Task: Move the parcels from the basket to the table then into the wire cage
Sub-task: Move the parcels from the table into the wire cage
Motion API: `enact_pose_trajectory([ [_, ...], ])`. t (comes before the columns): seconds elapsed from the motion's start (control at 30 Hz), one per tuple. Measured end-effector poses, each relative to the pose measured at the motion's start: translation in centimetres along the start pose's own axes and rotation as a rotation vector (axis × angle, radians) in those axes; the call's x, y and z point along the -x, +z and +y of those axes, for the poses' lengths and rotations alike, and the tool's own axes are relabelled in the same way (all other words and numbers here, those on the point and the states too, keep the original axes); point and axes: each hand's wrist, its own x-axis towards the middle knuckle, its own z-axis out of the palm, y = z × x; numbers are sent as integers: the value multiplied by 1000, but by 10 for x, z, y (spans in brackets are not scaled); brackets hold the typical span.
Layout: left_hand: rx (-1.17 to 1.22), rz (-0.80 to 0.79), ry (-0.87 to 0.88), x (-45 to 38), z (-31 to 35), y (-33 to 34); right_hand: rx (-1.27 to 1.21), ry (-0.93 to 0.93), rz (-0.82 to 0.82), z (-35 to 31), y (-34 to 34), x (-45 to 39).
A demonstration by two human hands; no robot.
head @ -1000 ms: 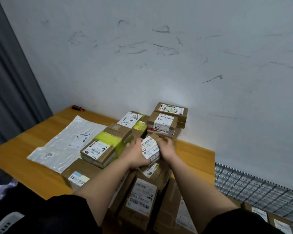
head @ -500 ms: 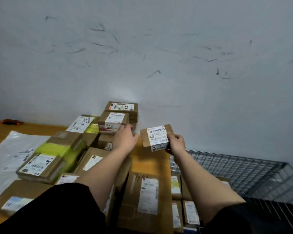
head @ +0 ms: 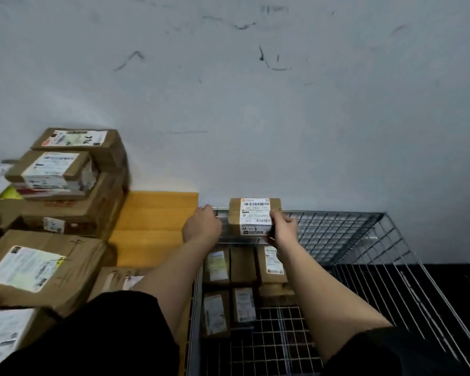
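Now the right hand (head: 282, 230) held a small parcel (head: 254, 216) above the wire cage (head: 337, 229), near the cage's far left corner. Its thumb and fingers were curled round the right lower edge of the box and gripped it. The parcel was brown cardboard with a white label that had barcodes and a handwritten mark near the bottom. It was upright, with the label facing the camera, in front of the cage's far wall.

The left hand (head: 202, 226) was just left of the held parcel, at the cage's left edge, apart from the box. Its back faced the camera and it held nothing; I could not tell how its fingers were bent.

Inside the wire cage, below the held parcel, several other parcels (head: 228, 289) lay in rows against the left side. Left of the cage was the wooden table (head: 152, 221), and a pile of bigger boxes (head: 65, 191) stood on it, well apart from the cage. Behind the cage was a grey wall (head: 255, 104) with dark scuff marks.
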Motion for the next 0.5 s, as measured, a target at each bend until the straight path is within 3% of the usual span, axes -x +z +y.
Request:
enact_pose_trajectory([
  [0.27, -137, -143, -114, -26, 27, 126, 82, 161, -62, 67, -37, -115],
  [0.5, -294, -228, -159, -58, 2, 226, 168, 307, -106, 150, -29, -179],
])
